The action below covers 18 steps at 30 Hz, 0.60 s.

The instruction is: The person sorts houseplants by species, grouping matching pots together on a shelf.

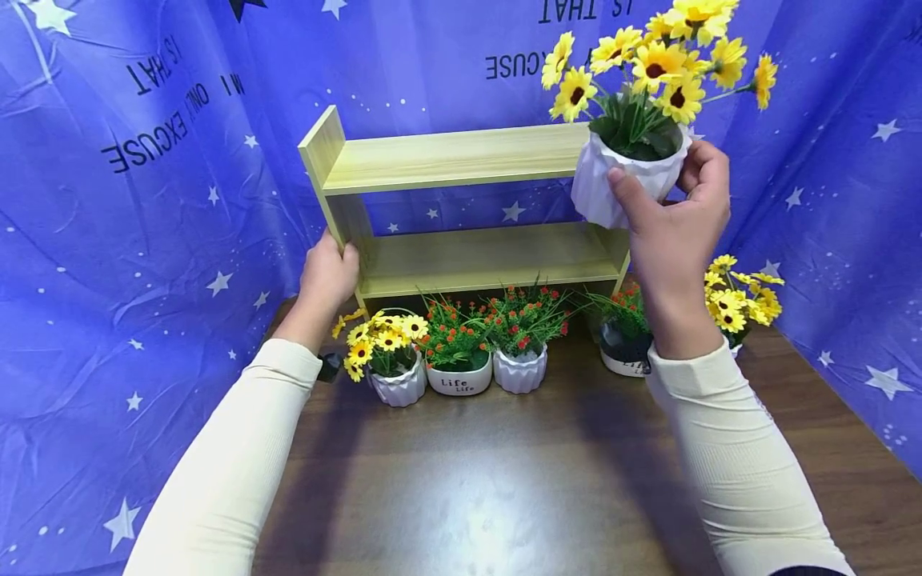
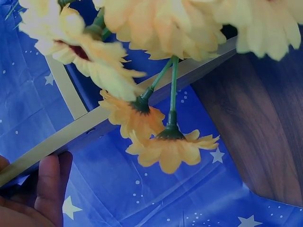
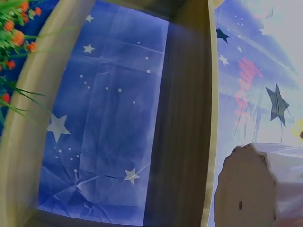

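Note:
A light wooden two-tier shelf stands at the back of the brown table. My right hand grips a white ribbed pot of yellow daisies, held in the air at the right end of the top shelf board. The right wrist view shows the pot's underside beside the shelf board. My left hand holds the shelf's left upright near the lower board. In the left wrist view its fingers rest against the shelf frame, with yellow daisies close to the lens.
Several small potted plants stand in a row in front of the shelf: yellow daisies, red flowers in a "Life" pot, red flowers, another pot and yellow daisies. A blue starred cloth surrounds the table.

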Tool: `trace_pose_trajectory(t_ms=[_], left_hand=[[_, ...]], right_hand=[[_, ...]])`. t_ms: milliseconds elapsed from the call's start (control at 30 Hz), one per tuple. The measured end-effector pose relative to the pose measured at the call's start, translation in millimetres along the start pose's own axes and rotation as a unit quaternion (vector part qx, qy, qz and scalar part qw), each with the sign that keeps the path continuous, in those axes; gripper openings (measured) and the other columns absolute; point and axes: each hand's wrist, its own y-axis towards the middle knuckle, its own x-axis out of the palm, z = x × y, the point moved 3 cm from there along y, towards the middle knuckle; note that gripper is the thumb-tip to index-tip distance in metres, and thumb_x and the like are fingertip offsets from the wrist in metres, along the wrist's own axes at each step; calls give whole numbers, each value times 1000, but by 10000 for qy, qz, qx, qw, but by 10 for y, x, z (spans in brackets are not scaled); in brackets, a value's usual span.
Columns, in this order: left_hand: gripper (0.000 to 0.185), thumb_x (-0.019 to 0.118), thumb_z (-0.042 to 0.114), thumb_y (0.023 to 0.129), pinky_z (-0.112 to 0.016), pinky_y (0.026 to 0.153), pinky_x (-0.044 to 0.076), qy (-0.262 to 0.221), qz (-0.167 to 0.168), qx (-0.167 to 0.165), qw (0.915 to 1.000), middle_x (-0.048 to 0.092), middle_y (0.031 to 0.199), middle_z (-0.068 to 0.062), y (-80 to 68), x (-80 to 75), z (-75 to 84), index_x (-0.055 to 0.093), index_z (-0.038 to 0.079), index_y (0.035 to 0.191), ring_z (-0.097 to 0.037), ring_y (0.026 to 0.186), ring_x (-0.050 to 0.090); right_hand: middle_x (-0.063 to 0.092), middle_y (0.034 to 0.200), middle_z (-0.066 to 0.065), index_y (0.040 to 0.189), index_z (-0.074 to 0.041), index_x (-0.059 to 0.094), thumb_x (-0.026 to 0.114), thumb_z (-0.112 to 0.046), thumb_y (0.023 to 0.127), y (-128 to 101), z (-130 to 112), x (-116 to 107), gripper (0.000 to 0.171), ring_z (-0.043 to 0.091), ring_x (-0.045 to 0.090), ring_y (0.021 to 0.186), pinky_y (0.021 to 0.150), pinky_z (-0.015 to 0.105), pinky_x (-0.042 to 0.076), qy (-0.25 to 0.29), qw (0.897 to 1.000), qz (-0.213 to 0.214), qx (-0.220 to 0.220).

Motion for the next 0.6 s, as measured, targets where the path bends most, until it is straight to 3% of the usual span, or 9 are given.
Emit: trace_pose_trajectory(t_ms=[233, 433, 600], left_hand=[[40, 39, 21, 103, -59, 95, 43, -63, 13, 110, 9999, 57, 133, -25, -5, 13, 19, 46, 2, 137, -44, 121, 54], [40, 38, 22, 104, -59, 94, 43, -58, -6, 66, 10000, 58, 133, -24, -1, 15, 37, 46, 4, 138, -42, 120, 55], [39, 39, 22, 103, -60, 92, 44, 45, 46, -13, 10000, 58, 132, -25, -7, 7, 14, 47, 4, 137, -44, 120, 55]], right_hand=[[68, 110, 6, 121, -6, 59, 84, -17, 73, 224, 86, 73, 55, 17, 61, 100, 81, 27, 46, -448, 9990, 6, -68], [68, 113, 6, 120, -9, 57, 84, -23, 76, 470, 270, 150, 54, 16, 62, 101, 83, 26, 50, -680, 9972, -256, 179], [66, 113, 4, 117, -12, 53, 81, -34, 81, 655, 313, 262, 51, 14, 62, 99, 84, 26, 51, -1465, 9849, -733, 561]])
